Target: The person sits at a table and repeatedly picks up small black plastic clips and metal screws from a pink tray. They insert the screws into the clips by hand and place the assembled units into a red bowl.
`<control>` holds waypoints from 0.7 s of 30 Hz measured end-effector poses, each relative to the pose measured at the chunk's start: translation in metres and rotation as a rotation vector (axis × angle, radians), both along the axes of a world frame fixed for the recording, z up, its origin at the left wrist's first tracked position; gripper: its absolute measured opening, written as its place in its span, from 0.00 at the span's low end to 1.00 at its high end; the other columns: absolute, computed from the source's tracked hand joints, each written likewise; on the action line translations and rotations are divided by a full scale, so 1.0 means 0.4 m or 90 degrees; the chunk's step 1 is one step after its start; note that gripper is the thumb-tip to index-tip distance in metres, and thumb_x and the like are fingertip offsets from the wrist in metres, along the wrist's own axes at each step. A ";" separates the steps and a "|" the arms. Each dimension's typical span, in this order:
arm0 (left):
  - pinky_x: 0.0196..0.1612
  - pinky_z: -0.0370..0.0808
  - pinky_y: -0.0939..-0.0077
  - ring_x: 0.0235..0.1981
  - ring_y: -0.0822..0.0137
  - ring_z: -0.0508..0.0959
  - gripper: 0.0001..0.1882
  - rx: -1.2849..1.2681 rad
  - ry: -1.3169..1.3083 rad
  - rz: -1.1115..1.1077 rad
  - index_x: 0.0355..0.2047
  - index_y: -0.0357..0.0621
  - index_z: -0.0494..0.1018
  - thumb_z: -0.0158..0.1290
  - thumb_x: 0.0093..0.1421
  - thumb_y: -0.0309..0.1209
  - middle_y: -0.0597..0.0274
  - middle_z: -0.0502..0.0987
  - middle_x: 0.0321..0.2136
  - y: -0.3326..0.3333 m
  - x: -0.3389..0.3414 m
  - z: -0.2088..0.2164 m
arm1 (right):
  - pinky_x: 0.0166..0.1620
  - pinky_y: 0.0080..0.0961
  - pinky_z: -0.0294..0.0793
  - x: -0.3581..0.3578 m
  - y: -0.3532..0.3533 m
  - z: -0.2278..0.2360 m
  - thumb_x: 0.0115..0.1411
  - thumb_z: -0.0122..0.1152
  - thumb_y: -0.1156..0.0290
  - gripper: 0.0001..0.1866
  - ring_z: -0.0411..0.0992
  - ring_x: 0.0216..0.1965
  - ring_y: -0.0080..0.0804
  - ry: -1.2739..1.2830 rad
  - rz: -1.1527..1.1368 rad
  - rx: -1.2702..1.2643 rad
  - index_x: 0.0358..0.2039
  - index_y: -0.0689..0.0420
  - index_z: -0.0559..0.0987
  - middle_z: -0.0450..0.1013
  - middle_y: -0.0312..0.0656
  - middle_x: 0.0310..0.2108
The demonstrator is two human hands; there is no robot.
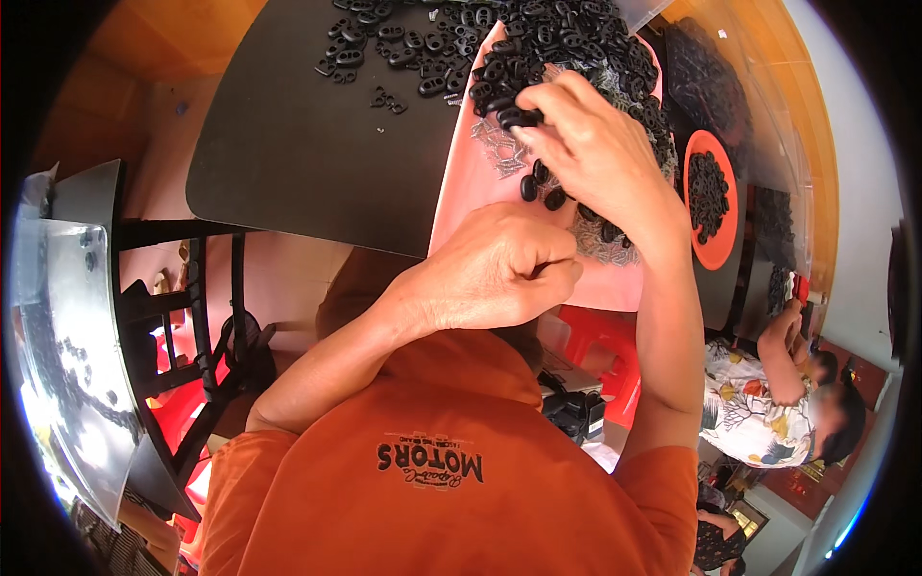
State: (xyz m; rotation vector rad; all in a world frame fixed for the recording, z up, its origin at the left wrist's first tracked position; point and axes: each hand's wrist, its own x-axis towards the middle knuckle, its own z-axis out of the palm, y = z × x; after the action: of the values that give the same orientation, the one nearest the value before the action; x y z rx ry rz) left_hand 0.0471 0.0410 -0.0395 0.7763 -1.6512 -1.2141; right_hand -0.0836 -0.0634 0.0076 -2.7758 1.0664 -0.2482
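My right hand [591, 139] reaches over a pink tray [459, 197], its thumb and fingers closed on a black oval plastic cord lock part [520, 117]. Below it, my left hand [499, 264] is curled into a fist above the tray's near edge; whatever it may hold is hidden. Small metal springs [501, 149] lie scattered in the tray. A few loose black cord lock parts [529, 187] rest between my hands. Towards the far end, a heap of black two-holed cord lock parts [567, 29] fills the tray.
The tray lies on a dark table [307, 154], with more black parts [423, 43] spread along its far side. On the right stands an orange bowl [720, 252] of small black pieces. A person in a patterned shirt [754, 408] sits at the right. A red stool [610, 350] is below.
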 end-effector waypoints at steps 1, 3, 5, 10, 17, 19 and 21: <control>0.23 0.61 0.67 0.17 0.62 0.62 0.10 -0.014 0.010 0.006 0.17 0.36 0.61 0.48 0.53 0.21 0.58 0.61 0.13 0.000 0.000 -0.002 | 0.34 0.43 0.73 -0.011 -0.001 0.003 0.57 0.58 0.68 0.10 0.74 0.35 0.49 0.013 -0.010 -0.013 0.39 0.55 0.72 0.69 0.44 0.36; 0.22 0.61 0.68 0.16 0.62 0.62 0.09 -0.009 0.009 -0.004 0.17 0.36 0.62 0.48 0.53 0.21 0.58 0.61 0.13 0.003 0.005 -0.005 | 0.35 0.42 0.73 -0.022 0.003 0.006 0.57 0.56 0.69 0.09 0.74 0.35 0.49 0.048 -0.042 -0.050 0.38 0.56 0.73 0.69 0.44 0.36; 0.22 0.61 0.68 0.16 0.62 0.62 0.09 -0.011 0.007 -0.008 0.17 0.36 0.63 0.48 0.53 0.22 0.58 0.61 0.13 0.004 0.010 -0.006 | 0.34 0.37 0.72 -0.027 0.010 0.009 0.58 0.56 0.70 0.10 0.74 0.33 0.44 0.035 -0.065 -0.044 0.40 0.55 0.73 0.69 0.42 0.36; 0.22 0.61 0.68 0.16 0.63 0.62 0.09 -0.010 0.008 -0.028 0.17 0.36 0.63 0.47 0.53 0.22 0.58 0.61 0.13 0.004 0.022 -0.004 | 0.34 0.41 0.73 -0.034 0.012 0.014 0.58 0.55 0.72 0.07 0.73 0.34 0.49 0.009 -0.096 -0.042 0.37 0.57 0.74 0.70 0.43 0.36; 0.22 0.61 0.68 0.16 0.62 0.62 0.10 -0.011 0.011 -0.023 0.17 0.36 0.62 0.48 0.54 0.22 0.58 0.61 0.12 0.006 0.017 -0.003 | 0.34 0.39 0.72 -0.043 -0.001 0.009 0.58 0.55 0.72 0.06 0.72 0.32 0.48 -0.088 -0.057 -0.016 0.36 0.55 0.75 0.70 0.42 0.33; 0.22 0.61 0.67 0.16 0.62 0.62 0.10 -0.018 0.006 -0.013 0.17 0.36 0.62 0.48 0.54 0.22 0.58 0.61 0.13 0.000 0.000 0.005 | 0.34 0.39 0.72 -0.051 -0.007 0.015 0.58 0.56 0.72 0.06 0.72 0.32 0.48 -0.105 -0.041 -0.005 0.36 0.55 0.75 0.70 0.42 0.33; 0.23 0.62 0.67 0.17 0.61 0.62 0.10 -0.014 0.008 -0.016 0.17 0.36 0.63 0.48 0.54 0.22 0.58 0.61 0.13 0.003 0.002 0.008 | 0.35 0.39 0.72 -0.044 -0.003 0.018 0.57 0.56 0.72 0.06 0.72 0.33 0.47 -0.089 -0.045 -0.007 0.36 0.55 0.75 0.69 0.42 0.33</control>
State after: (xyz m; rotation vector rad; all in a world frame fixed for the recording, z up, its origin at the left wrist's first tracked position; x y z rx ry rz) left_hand 0.0478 0.0420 -0.0365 0.7341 -1.6657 -1.2146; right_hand -0.1011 -0.0647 0.0147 -2.6873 1.1332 -0.4505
